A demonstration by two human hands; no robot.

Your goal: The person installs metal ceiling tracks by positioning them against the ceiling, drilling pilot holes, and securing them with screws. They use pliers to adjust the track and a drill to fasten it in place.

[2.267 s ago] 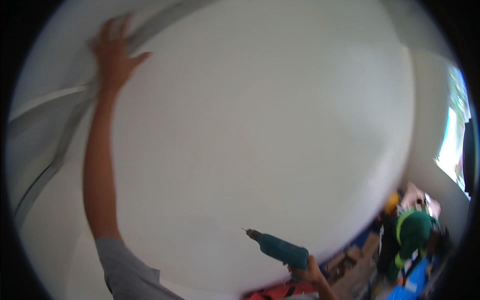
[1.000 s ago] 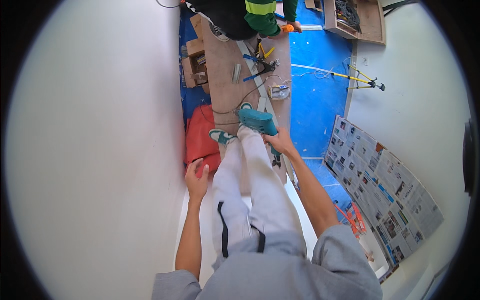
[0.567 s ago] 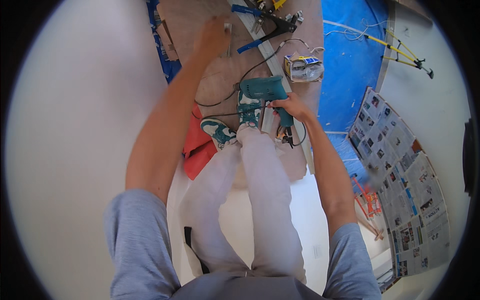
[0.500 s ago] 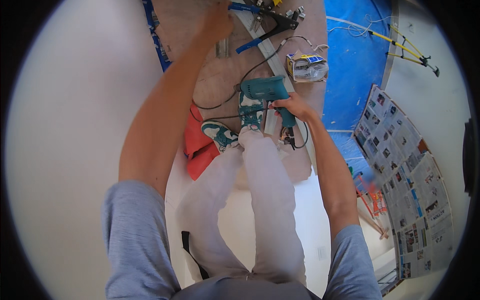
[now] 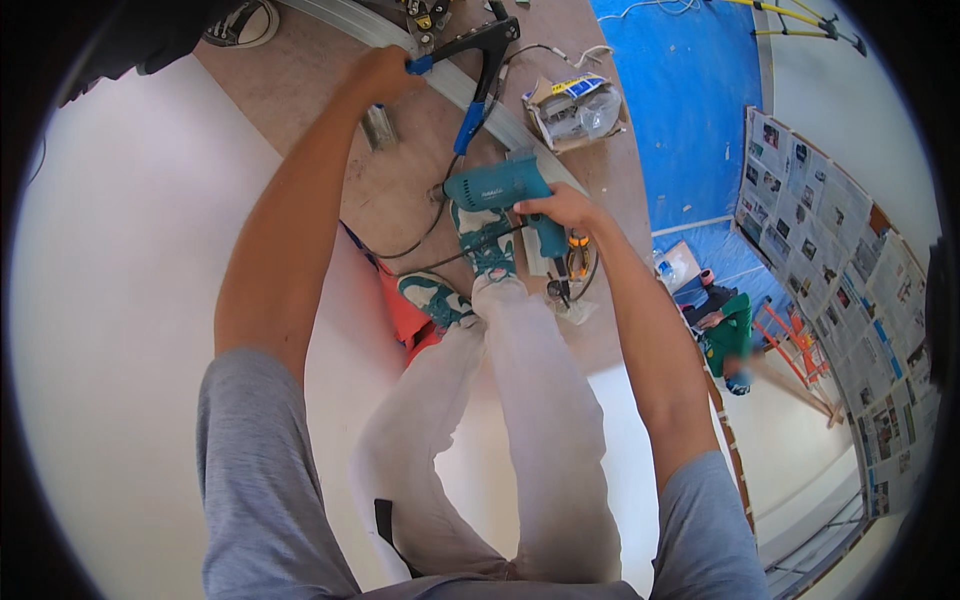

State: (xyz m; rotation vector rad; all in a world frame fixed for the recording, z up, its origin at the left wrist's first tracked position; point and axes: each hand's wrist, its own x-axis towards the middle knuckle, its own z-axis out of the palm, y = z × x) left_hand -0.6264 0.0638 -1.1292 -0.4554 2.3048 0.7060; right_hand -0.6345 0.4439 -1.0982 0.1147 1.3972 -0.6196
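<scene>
My left hand (image 5: 385,75) is closed around one blue grip of a hand riveter (image 5: 490,45). The riveter has a black head, and its second blue handle stands spread away, pointing down toward the drill. In my right hand (image 5: 568,207) is a teal power drill (image 5: 500,185), held by its handle with the chuck facing left. Its black cord (image 5: 405,252) loops over the board by my shoes. A silver metal channel (image 5: 440,85) runs diagonally beneath the riveter. A short metal piece (image 5: 378,128) lies below my left wrist.
An opened box (image 5: 575,110) holding clear plastic sits right of the channel. Orange-handled pliers (image 5: 578,255) lie below the drill. Red material (image 5: 405,315) is beside my feet. Another person's shoe (image 5: 243,22) stands upper left; a person in green (image 5: 730,335) is lower right, beyond blue sheeting (image 5: 690,120).
My left hand and the riveter have come lower and left in the view. The drill has shifted slightly left, still in my right hand. Another person's shoe and the person in green now show.
</scene>
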